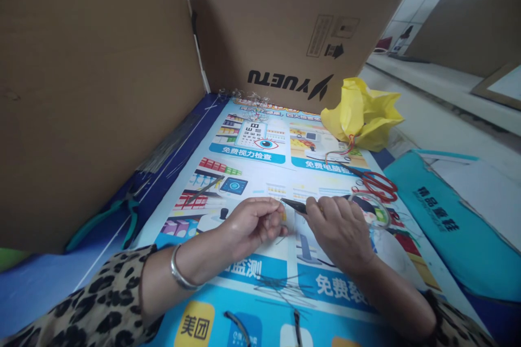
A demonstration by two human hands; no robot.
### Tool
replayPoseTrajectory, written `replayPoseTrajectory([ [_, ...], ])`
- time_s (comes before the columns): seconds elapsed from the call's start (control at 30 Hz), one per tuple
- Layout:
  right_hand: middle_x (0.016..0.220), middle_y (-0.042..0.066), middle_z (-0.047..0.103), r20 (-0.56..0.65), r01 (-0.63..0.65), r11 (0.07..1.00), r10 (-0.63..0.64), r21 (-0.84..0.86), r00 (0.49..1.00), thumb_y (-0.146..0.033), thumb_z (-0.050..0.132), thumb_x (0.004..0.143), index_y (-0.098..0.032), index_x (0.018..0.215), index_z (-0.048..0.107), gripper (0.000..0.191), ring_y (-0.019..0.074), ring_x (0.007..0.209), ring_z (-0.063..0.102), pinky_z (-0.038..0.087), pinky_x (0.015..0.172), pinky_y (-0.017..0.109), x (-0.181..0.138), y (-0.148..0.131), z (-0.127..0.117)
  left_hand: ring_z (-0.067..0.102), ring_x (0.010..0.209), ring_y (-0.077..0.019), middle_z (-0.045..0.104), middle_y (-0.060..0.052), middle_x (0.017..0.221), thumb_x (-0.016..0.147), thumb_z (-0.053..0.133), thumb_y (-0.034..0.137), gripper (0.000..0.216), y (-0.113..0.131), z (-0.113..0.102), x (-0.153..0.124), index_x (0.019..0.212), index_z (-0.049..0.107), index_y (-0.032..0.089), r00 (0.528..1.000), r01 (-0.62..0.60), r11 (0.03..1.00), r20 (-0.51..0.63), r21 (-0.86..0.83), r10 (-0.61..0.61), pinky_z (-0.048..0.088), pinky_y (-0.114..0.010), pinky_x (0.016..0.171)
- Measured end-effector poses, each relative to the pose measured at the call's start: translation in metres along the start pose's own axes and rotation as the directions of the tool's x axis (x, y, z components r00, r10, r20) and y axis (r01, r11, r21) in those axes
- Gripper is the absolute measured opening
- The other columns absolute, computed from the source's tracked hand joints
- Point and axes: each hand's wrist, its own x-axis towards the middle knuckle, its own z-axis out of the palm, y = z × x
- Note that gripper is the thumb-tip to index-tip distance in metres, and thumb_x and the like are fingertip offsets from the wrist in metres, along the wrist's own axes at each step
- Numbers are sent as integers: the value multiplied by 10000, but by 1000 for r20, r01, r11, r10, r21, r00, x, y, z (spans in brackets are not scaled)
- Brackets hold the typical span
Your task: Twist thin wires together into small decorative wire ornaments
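Note:
My left hand [260, 223] is closed, thumb and fingertips pinched together above the poster. What it holds is too small to make out; thin dark strands show just beneath the fingers. In my right hand [341, 230] is a pair of pliers [296, 205], its dark pointed jaws reaching left almost to the left fingertips. My palm and fingers hide the handles. Below both hands, a loose bunch of thin dark wires [283, 288] lies on the printed poster [252, 179]. Two short dark pieces rest near the bottom edge.
Cardboard panels [101, 92] stand at the left and back. Green-handled pliers [132, 217] lie at left beside thin rods [169, 143]. On the right are red-handled scissors [378, 187], a clear tape roll [385, 211], crumpled yellow paper [362, 114] and a turquoise bag [439, 217].

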Motion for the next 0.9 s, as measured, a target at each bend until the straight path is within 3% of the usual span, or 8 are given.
replayPoseTrajectory([
  [0.17,706,46,533,-46,24,1000,-24,-8,999,-208,542,830,-162,912,601,112,180,696,401,218,632,337,0,5,1,431,386,-54,476,40,438,750,550,181,139,2,-1,1,635,564,106,1000,14,999,-22,41,-13,460,-295,685],
  [0.4,684,52,533,0,4,1000,-4,-8,1000,-246,532,847,-151,906,612,137,187,699,399,218,631,327,1,20,2,462,344,-69,527,19,434,764,520,159,122,8,-9,5,721,610,87,995,70,989,-78,132,-60,452,-281,623],
  [0.53,706,58,545,46,-24,997,21,73,999,-342,536,846,-165,851,610,192,197,722,408,228,651,324,3,16,0,477,359,-74,539,10,438,789,501,173,142,7,-11,6,725,604,100,999,35,988,-42,151,-29,432,-255,594],
  [0.9,748,60,571,110,-28,994,16,102,994,-292,568,825,-180,890,609,135,209,751,427,231,667,338,3,5,-4,474,375,-72,533,10,448,811,508,233,162,2,-9,7,724,577,115,1000,18,977,-22,214,-13,344,-209,489],
])
